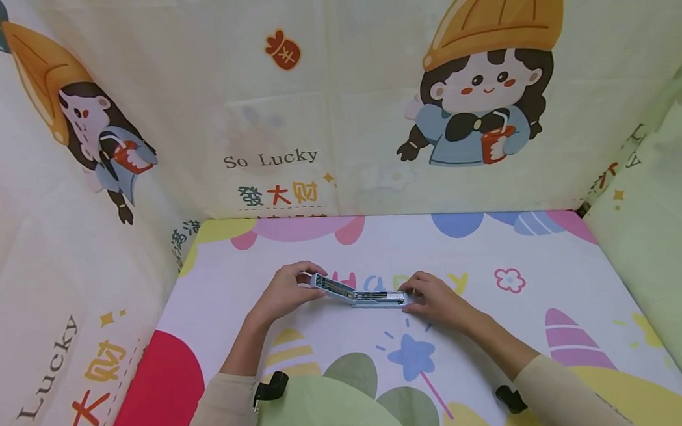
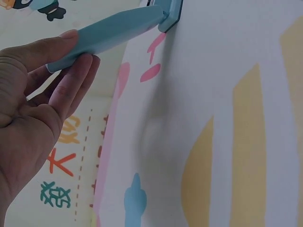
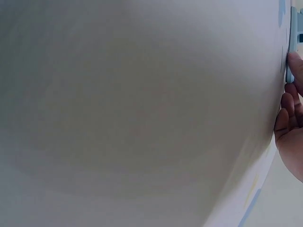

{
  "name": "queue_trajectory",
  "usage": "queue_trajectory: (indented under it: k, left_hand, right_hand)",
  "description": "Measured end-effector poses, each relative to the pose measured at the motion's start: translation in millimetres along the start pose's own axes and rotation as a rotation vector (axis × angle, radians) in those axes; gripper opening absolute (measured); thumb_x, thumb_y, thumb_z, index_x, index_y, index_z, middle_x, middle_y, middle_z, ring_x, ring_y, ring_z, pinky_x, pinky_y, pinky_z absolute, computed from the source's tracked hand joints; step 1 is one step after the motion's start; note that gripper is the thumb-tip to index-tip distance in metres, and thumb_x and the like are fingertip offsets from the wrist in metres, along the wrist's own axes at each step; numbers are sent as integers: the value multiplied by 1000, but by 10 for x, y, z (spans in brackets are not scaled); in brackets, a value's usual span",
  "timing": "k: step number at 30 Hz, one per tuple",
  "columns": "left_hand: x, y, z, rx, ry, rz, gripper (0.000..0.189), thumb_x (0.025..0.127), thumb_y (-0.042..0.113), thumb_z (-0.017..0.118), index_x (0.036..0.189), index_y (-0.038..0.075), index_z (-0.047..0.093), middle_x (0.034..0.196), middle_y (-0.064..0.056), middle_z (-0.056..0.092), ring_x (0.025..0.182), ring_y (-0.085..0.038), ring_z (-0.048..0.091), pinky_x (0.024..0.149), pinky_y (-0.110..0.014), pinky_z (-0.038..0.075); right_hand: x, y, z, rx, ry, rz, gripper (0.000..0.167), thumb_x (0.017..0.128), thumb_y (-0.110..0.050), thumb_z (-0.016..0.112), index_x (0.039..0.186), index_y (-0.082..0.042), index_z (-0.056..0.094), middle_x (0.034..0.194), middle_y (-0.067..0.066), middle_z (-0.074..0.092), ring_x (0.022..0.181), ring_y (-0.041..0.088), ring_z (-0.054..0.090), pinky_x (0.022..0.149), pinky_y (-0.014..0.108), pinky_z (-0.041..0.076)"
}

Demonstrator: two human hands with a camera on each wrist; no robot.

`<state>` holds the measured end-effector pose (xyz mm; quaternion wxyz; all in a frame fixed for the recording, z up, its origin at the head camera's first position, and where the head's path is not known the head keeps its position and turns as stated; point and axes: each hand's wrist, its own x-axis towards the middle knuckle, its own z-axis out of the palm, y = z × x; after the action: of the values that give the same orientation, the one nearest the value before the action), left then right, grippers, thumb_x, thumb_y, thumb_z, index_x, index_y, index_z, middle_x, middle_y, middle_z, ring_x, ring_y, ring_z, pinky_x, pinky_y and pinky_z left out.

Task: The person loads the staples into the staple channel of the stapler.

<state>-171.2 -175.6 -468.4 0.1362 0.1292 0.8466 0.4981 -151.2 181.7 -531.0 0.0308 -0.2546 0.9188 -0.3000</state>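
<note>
A light blue stapler [image 1: 379,298] lies opened out at its hinge in the middle of the table, with its metal channel facing up. My left hand [image 1: 284,293] pinches the end of its raised left half between thumb and fingers. In the left wrist view, that smooth blue half [image 2: 118,33] slants up from the hinge, and the left hand [image 2: 42,99] grips its tip. At the opposite end, my right hand [image 1: 440,303] holds the lower half low against the tabletop. Only a sliver of the stapler [image 3: 292,40] shows in the right wrist view, beside the right thumb.
The table is covered by a white cloth [image 1: 477,335] with colourful prints. Printed fabric walls [image 1: 370,120] enclose its back and sides. A black wrist device [image 1: 272,386] sits at the left sleeve, and another black piece [image 1: 510,399] is at the right sleeve.
</note>
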Motion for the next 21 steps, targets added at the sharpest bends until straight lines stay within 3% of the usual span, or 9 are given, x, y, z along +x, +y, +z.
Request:
queue_trajectory:
  k: [14, 21]
  left_hand:
    - [30, 83, 26, 76, 3, 33, 31, 83, 14, 87, 111, 19, 75, 105, 2, 73, 99, -22, 67, 84, -34, 56]
    - [62, 224, 41, 118, -22, 68, 32, 83, 14, 87, 114, 14, 75, 105, 4, 74, 100, -19, 69, 85, -33, 58]
  right_hand:
    - [12, 18, 7, 1, -12, -1, 36, 82, -18, 88, 113, -7, 74, 104, 2, 64, 90, 12, 56, 82, 30, 52]
    - [16, 17, 11, 8, -9, 0, 36, 82, -18, 88, 113, -7, 74, 104, 2, 64, 90, 13, 55, 81, 30, 52]
